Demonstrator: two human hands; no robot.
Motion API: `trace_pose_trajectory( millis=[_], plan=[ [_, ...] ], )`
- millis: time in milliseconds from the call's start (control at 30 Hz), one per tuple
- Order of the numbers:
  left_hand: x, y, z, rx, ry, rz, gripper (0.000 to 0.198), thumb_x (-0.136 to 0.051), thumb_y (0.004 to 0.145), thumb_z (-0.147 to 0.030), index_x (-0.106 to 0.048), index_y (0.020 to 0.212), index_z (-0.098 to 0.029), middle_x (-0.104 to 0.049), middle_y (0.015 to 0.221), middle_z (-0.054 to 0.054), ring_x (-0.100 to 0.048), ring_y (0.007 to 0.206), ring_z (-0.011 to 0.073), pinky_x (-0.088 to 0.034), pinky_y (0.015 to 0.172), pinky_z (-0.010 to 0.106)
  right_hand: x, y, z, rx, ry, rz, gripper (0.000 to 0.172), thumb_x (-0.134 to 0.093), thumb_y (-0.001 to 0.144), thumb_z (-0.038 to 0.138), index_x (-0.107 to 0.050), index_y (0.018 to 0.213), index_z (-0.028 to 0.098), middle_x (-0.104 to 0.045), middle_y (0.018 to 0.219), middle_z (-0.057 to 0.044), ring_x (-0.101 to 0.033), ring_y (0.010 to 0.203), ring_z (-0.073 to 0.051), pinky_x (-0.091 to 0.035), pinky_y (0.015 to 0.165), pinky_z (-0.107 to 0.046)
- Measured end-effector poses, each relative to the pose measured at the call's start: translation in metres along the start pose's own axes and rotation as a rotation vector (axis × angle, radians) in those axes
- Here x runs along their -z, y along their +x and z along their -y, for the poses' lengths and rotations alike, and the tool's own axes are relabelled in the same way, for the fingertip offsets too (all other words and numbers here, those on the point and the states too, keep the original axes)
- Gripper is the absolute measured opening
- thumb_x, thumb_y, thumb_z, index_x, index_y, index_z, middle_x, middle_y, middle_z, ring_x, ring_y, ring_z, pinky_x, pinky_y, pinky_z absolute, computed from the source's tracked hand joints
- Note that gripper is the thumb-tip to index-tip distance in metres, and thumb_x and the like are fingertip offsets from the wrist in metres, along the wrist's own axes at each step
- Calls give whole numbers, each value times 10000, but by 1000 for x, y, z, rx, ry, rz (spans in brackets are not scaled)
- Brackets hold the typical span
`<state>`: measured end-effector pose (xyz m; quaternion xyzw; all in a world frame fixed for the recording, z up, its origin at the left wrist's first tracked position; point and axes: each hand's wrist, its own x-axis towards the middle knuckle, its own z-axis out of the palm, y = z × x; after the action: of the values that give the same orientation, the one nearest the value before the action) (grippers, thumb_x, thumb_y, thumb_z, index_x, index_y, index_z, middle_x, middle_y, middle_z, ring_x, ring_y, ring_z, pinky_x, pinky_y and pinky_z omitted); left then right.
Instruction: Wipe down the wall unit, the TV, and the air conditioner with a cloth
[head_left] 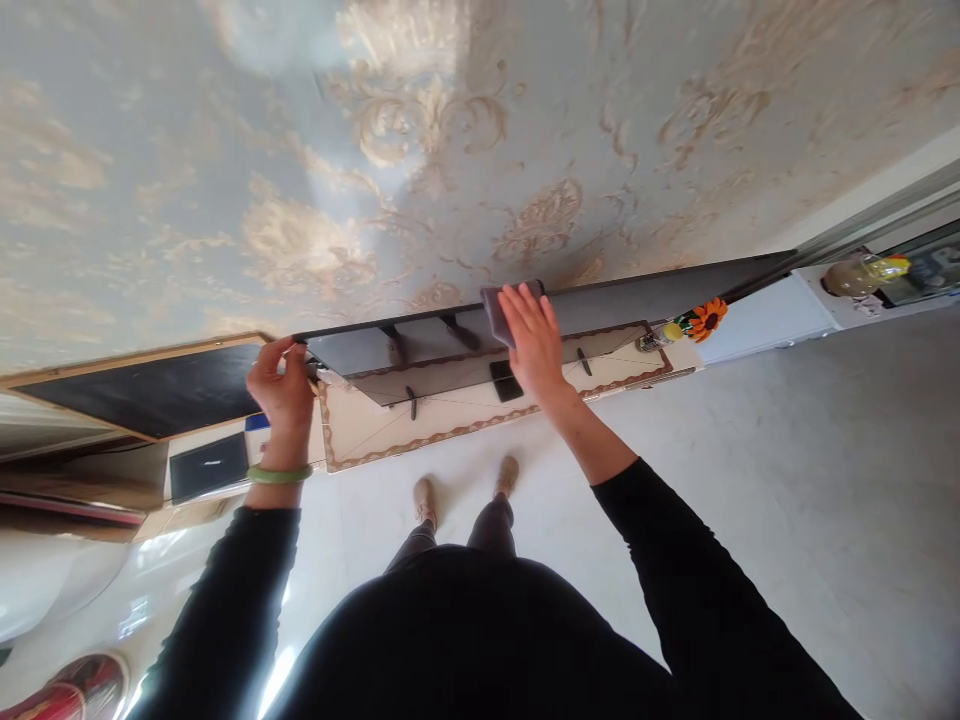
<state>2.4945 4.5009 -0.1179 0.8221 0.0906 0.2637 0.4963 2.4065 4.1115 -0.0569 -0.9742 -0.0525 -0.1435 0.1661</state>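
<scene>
A flat-screen television [622,300] stands along the patterned wall, seen from above, with its dark screen facing me. My left hand [283,390], a green bangle on its wrist, pinches the television's top left corner between thumb and fingers. Under the fairly flat fingers of my right hand [536,345] is a folded grey-purple cloth [495,320], pressed against the television near the middle of its top edge. The palm side of this hand is hidden. Below the screen lies a cream mat with a brown scalloped border [450,425], and a small black box [505,381] rests on it.
A wood-framed blackboard [150,385] leans at the left, near a dark flat panel [208,467]. Right of the television stand an orange flower [706,320] in a small glass jar [651,340] and a white cabinet [772,318] bearing another jar [851,278].
</scene>
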Motion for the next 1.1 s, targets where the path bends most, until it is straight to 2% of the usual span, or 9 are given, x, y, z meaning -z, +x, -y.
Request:
trace_pose_trajectory(
  millis=[100,167,267,333,400,500,600,967,1100],
  plan=[
    [5,-2,-10,66,14,-95,271,-663,814,-274,-782,1013,-134,-815,986,99,-754,925,252,-616,942,458,18,-6,-44,-45,-12,-24,842,-470,869,-11,-365,1680,189,-367,1759,-78,-224,1686,-223,-152,1406,-569],
    [6,-10,-28,34,66,-154,324,-651,799,-253,-795,1076,-166,-820,1070,101,-761,1003,274,-609,992,493,30,-8,-70,-59,-26,-27,849,-476,858,-11,-372,1676,191,-372,1756,-75,-237,1683,-229,-163,1404,-572],
    [-8,-35,-73,-307,195,-190,502,-657,838,-257,-745,1331,-241,-740,1387,101,-669,1338,280,-491,1211,503,45,-11,-109,-63,-48,-15,855,-478,842,-22,-384,1668,179,-382,1752,-73,-245,1680,-225,-169,1404,-558],
    [-34,-55,-108,-538,237,-83,531,-661,884,-297,-705,1413,-287,-678,1503,71,-535,1516,269,-358,1323,513,55,-13,-136,-60,-52,-13,854,-474,848,-24,-380,1671,188,-381,1753,-65,-234,1683,-211,-175,1404,-548],
    [-69,-75,-140,-616,228,106,467,-655,919,-337,-728,1381,-321,-683,1503,35,-444,1594,271,-250,1368,545,66,-15,-163,-53,-52,-16,853,-470,858,-23,-373,1674,203,-381,1754,-52,-226,1684,-196,-178,1405,-537],
    [-117,-99,-169,-591,241,262,419,-656,937,-368,-749,1344,-330,-694,1481,32,-423,1608,290,-200,1367,582,82,-19,-205,-47,-53,-12,852,-474,858,-24,-373,1674,202,-380,1753,-51,-224,1684,-191,-168,1408,-530],
    [-140,-114,-181,-521,297,217,390,-643,950,-402,-758,1322,-370,-709,1453,12,-450,1593,281,-181,1365,585,99,-24,-248,-58,-64,-6,838,-458,861,-28,-384,1668,186,-378,1754,-52,-227,1683,-191,-166,1409,-523],
    [-147,-137,-207,-352,457,94,559,-624,876,-395,-614,1362,-670,-603,1489,-203,-377,1630,250,-105,1381,624,152,-42,-415,-171,-154,-63,907,-492,805,-22,-360,1680,179,-326,1778,-37,-187,1695,-218,-129,1413,-542],
    [-147,-139,-210,-331,483,98,621,-612,852,-390,-549,1358,-746,-555,1498,-291,-358,1638,240,-88,1388,598,168,-47,-463,-255,-136,-99,890,-516,817,-32,-386,1670,187,-331,1775,-36,-185,1696,-220,-114,1414,-535]
  ],
)
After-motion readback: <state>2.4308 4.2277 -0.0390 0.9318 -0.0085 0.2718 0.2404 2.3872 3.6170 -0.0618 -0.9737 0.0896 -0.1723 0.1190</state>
